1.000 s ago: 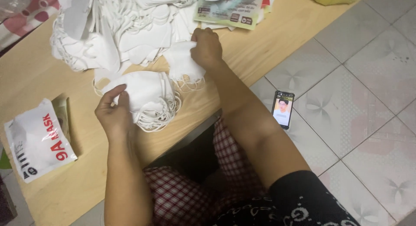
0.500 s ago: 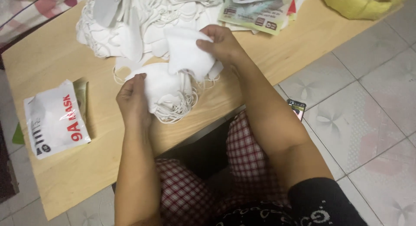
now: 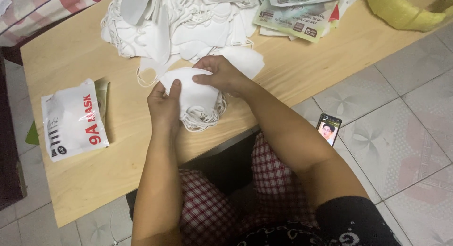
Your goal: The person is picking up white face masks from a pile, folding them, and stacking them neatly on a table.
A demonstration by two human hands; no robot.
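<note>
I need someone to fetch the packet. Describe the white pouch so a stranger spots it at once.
Start at the wooden tabletop, then go to its left end, away from the heap of loose white masks. The white pouch lies flat there: the only sealed, printed packet, with red lettering and a green packet under it.

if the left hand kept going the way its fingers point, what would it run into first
The left hand points up-table, already holding the stack of white masks. Straight on, it would probably meet the big heap of loose white masks first, though depth is hard to judge.
</note>
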